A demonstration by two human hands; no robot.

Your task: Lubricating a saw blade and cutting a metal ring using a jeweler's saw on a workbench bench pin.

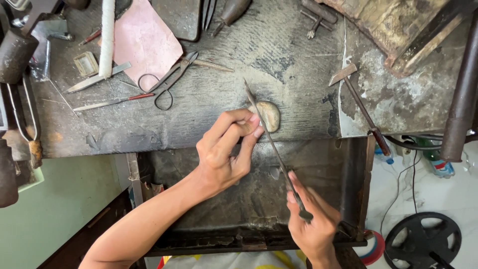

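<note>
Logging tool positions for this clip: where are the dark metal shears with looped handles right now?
In the head view, the dark metal shears lie on the worn workbench, upper left of centre, overlapping the pink paper sheet's lower edge, well left of the left hand.

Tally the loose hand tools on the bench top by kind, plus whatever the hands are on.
Files: 3, one in the right hand as file, flat file, red-handled needle file
Shears: 1, shears
Hammers: 1, hammer
Pale lumps at the left hand: 1, lump
Total: 6
</note>
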